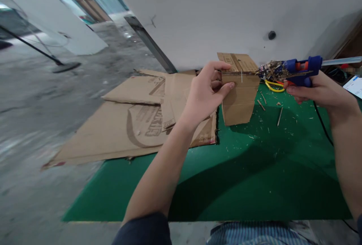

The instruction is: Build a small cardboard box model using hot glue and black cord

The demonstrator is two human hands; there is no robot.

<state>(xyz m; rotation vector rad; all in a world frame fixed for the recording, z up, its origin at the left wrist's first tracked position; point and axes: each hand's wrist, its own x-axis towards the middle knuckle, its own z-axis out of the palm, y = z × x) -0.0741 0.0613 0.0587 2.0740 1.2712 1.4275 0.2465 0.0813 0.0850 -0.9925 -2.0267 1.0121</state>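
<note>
My left hand (210,86) pinches a small cardboard piece (240,99) by its left side, thumb in front and fingers at the upper edge. The piece has a panel standing toward me and another behind, with an edge between them. In my right hand (319,90) is a blue glue gun (302,65), its front end crusted with cardboard scraps. A clear glue stick (342,61) sticks out of its back. The nozzle points left at the right end of the cardboard's edge; whether it touches cannot be made out. A thin white strand lies across that edge.
Large flattened cardboard sheets (113,131) overhang the left of the green table (226,188). Yellow-handled scissors (274,86) lie behind the gun. Cardboard shreds litter the green top. A black cord hangs by my right wrist, and a phone (354,85) rests at the right. A white wall (220,14) stands behind.
</note>
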